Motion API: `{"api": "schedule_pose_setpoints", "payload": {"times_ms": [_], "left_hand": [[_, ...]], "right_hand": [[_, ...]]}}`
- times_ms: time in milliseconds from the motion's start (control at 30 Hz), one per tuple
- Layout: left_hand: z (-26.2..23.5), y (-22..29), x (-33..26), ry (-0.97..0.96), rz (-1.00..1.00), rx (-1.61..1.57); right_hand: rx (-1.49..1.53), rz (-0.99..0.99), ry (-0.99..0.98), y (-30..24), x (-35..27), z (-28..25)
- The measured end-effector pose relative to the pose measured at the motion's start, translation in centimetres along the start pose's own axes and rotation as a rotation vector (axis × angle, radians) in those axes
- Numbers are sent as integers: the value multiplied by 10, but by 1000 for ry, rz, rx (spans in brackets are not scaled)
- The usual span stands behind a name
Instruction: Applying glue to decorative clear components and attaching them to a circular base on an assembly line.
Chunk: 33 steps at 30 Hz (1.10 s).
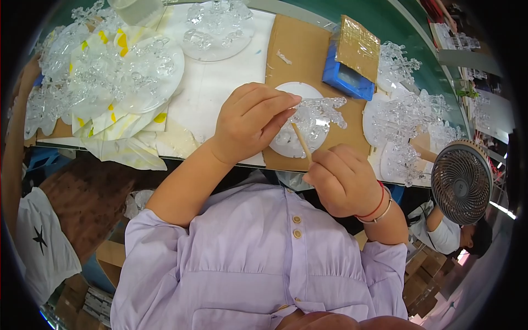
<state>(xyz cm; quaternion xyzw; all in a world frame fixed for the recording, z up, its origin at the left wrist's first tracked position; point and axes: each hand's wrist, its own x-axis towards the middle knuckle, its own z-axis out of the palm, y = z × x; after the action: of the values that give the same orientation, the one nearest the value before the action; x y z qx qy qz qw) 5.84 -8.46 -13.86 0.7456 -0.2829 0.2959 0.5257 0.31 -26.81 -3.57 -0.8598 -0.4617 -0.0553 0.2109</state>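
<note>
My left hand [250, 121] is closed in a pinch on a clear plastic figure [324, 106], whose knobbly shape reaches out to the right of the fingertips. A round white disc [286, 144] lies under it, with more clear shapes on top. Between the fingers of my right hand [344, 179] is a thin pale wooden stick [302, 140]. Its upper end comes close to the clear figure just below my left fingertips; whether they touch I cannot tell.
Brown cardboard [294, 41] lies beneath the work. A blue box [344, 77] with a taped cardboard flap stands beyond it. Clear figures on discs crowd the left [148, 71] and right [393, 118]. A small round fan [462, 181] is at the right, and other people sit at both sides.
</note>
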Motion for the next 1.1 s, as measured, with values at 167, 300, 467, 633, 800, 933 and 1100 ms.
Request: {"api": "schedule_pose_setpoints", "payload": {"times_ms": [167,300,467,633,800,933,1100], "left_hand": [[0,0,1,-11,-19,-56],[-2,1,5,-27,-27,-57],[-3,1,4,-43,-11,-36],[-2,0,4,-51,-3,-32],[-2,0,4,-54,1,-19],[-3,1,3,-56,1,-15],[-5,1,4,-104,23,-24]], "right_hand": [[21,130,196,16,-4,5],[-16,100,178,20,-2,9],[-90,122,112,12,5,2],[-62,304,252,20,3,-1],[-90,474,325,19,-6,-5],[-32,438,307,10,-21,-8],[7,363,383,19,-28,2]]}}
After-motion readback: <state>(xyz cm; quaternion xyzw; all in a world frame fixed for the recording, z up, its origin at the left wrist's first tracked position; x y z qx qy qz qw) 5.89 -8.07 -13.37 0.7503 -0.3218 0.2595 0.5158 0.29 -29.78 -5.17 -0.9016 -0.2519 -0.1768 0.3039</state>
